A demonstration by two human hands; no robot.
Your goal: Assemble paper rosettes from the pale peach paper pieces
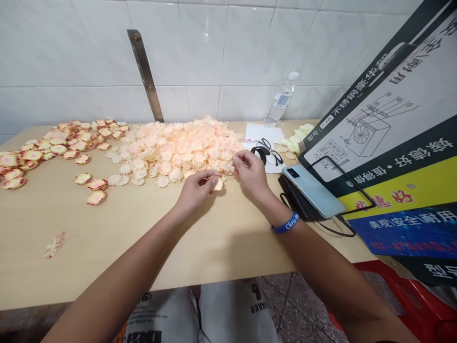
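Between the thumb and fingers of my left hand (195,191) is a small pale-yellow artificial flower (219,184) with a frilled edge. It sits just above the table, in front of a big heap of pale pink flower pieces (189,147). My right hand (252,175) is raised to the right of it, thumb and fingertips pinched together. Whatever those fingertips hold, if anything, is too small to make out. The two hands are apart. Left of the heap lie many yellow flowers with red edges (57,148), several of them stacked.
A water bottle (282,101) and glasses (273,153) on white paper stand by the tiled wall. A phone (314,191) rests on a black case at right, beside a large printed cardboard box (378,114). A small crumpled scrap (55,245) lies at front left.
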